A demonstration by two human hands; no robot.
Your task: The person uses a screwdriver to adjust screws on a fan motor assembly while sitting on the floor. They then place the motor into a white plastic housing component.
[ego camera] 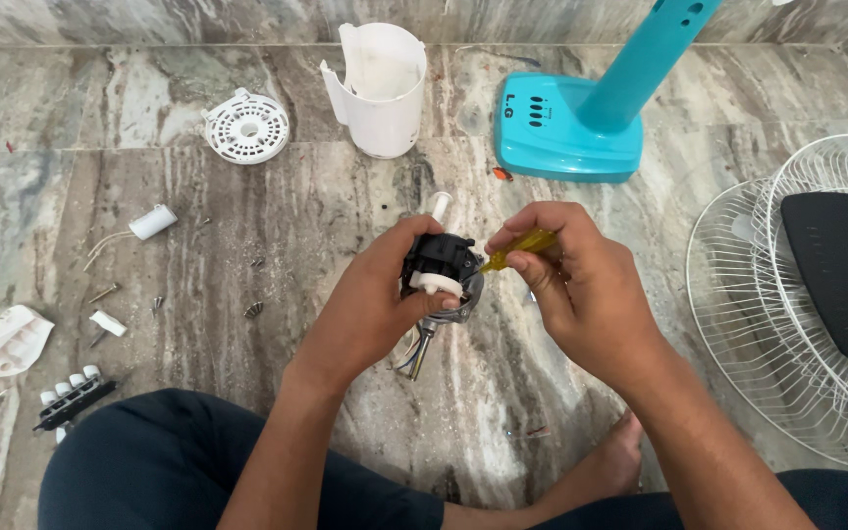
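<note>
So the person is sitting on the marble floor with the fan motor assembly held up between both hands, pretty much dead centre above their lap. The left hand is wrapped around it from the left side, fingers curled shut on the black housing, thumb over the white plastic bit on top. The motor's long axis runs roughly up and down in the view: white shaft stub poking away from the person, metal shaft and wires hanging down toward them. The right hand is closed around a yellow-handled screwdriver, and the tool lies nearly sideways, tip pointing left into the right flank of the motor, so the driver comes in crosswise to the shaft. The tip looks like it's touching or just about touching the housing, hard to tell exactly. Around them: a white motor cover and a round white vented cap further up the floor, the teal fan base up right, wire fan guards far right, a capacitor, a black switch block with white buttons and loose screws off to the left.
</note>
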